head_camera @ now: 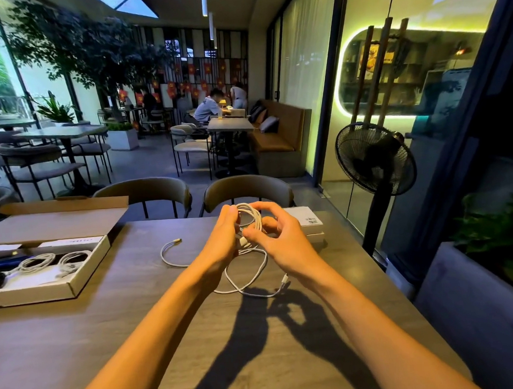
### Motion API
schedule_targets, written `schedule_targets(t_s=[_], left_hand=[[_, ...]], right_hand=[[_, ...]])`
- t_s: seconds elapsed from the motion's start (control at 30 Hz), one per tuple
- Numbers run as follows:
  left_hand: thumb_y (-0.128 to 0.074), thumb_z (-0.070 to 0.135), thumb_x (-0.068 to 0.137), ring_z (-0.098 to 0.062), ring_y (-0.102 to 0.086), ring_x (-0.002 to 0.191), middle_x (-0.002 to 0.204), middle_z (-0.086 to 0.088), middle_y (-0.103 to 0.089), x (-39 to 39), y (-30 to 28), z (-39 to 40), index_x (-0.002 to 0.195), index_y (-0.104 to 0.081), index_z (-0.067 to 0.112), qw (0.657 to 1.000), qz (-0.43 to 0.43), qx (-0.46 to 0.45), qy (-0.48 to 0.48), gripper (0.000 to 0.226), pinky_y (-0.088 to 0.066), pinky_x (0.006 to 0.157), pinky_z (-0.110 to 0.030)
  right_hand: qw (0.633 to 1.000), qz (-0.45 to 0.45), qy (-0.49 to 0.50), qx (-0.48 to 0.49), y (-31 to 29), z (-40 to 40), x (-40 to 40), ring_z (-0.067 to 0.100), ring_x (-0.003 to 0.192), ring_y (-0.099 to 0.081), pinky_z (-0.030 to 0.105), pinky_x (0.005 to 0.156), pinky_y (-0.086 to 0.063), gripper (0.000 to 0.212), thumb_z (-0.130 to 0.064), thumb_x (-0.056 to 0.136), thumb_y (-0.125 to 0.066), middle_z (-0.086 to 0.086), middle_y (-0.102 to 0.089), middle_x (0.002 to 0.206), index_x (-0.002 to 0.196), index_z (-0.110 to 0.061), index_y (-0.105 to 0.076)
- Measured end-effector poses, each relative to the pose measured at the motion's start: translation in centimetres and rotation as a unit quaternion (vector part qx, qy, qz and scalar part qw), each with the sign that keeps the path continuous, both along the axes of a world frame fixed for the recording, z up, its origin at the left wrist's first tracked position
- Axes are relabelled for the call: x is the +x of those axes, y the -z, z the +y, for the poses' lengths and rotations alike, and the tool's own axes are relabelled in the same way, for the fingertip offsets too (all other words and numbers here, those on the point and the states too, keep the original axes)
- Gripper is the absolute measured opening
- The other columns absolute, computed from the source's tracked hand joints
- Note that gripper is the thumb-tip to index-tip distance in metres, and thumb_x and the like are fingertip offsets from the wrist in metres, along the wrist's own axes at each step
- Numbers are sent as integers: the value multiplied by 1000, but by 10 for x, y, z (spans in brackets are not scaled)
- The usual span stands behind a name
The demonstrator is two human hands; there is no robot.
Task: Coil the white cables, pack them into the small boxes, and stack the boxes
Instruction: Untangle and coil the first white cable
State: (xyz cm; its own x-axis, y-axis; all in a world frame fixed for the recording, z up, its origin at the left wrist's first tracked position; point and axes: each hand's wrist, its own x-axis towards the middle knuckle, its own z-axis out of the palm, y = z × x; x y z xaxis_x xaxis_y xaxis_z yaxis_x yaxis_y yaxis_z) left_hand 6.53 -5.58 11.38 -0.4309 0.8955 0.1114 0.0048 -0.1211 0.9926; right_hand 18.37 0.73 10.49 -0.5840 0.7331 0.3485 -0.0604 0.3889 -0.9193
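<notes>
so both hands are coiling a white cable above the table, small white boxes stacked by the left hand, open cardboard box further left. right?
One slip: the small white boxes sit beside the right hand, not the left hand. The head view shows it. Otherwise correct: both hands hold the white cable, and the open cardboard box lies further left.

Head view, single camera: it was worn at head height and looked forward and slightly down across a wooden table (78, 337). It sat close to the near table edge, so both forearms entered from the bottom of the frame, and the left hand (222, 240) and right hand (281, 237) met near centre. The wide-angle lens bent verticals at the sides (a standing fan (375, 158) leaned inward). No second view shared the scene.
</notes>
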Motion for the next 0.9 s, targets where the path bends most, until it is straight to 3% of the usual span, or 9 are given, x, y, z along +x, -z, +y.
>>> schedule_targets(t_s=[0.07,0.17,0.3,0.37,0.43,0.5,0.6,0.77,0.9], left_hand=[[-24,42,108,-11,-62,88,94,-1,-65,-1,1,2,117,-55,14,1000,-18,-6,-1,43,-50,67,-20],[-26,43,107,-18,-66,96,101,-7,-73,-1,0,4,113,-61,16,998,-63,-6,1,45,-51,84,-33],[-30,40,108,-13,-60,71,88,-9,-67,-3,-5,6,116,-56,12,991,-134,-1,-4,39,-43,64,-27],[-32,40,108,-10,-58,60,78,-6,-65,-2,-6,3,104,-58,14,992,-130,-2,0,37,-43,58,-24],[-36,41,107,-15,-60,72,81,-7,-66,-3,-5,-1,99,-63,17,992,-128,-2,9,37,-48,68,-28],[-40,41,105,-22,-58,84,94,-14,-66,-6,-1,-5,111,-65,15,992,-119,5,45,36,-52,79,-33],[-48,37,104,-21,-63,87,106,-17,-64,-12,6,-4,121,-67,14,995,-82,-6,60,35,-57,85,-33],[-59,35,98,-24,-72,96,117,-12,-72,-12,10,7,112,-74,15,996,-25,-37,75,29,-58,86,-31],[-60,33,98,-21,-73,97,112,-5,-75,-5,16,17,112,-73,22,996,33,-35,69,22,-59,86,-30]], right_hand=[[1000,23,5,-18,4,-2,-2,18,93,-75,34,87,-61,44,-11,91,-74,5,-78,100,129,-24,-57],[999,17,44,-11,13,-2,-9,16,99,-73,41,94,-59,28,-23,94,-72,0,-77,102,120,-27,-63],[997,27,68,-33,17,-4,-14,14,99,-72,40,94,-58,15,-30,97,-67,-1,-76,101,110,-25,-70],[994,45,55,-85,16,-2,-13,17,95,-74,39,90,-61,16,-27,97,-67,4,-78,101,111,-19,-70],[990,60,47,-120,14,3,-8,21,95,-76,40,90,-61,22,-26,97,-68,6,-79,102,116,-15,-69],[988,67,50,-133,12,10,-1,19,93,-77,36,86,-62,28,-24,95,-70,5,-79,102,121,-14,-67],[985,78,77,-136,9,23,11,11,83,-76,25,76,-61,28,-21,92,-74,-4,-79,88,119,-15,-68],[981,69,127,-131,11,49,28,22,94,-75,35,82,-63,26,-25,84,-83,13,-76,107,108,-18,-75],[982,53,137,-117,20,56,40,24,94,-75,47,89,-61,20,-19,85,-81,14,-76,106,104,-20,-74]])
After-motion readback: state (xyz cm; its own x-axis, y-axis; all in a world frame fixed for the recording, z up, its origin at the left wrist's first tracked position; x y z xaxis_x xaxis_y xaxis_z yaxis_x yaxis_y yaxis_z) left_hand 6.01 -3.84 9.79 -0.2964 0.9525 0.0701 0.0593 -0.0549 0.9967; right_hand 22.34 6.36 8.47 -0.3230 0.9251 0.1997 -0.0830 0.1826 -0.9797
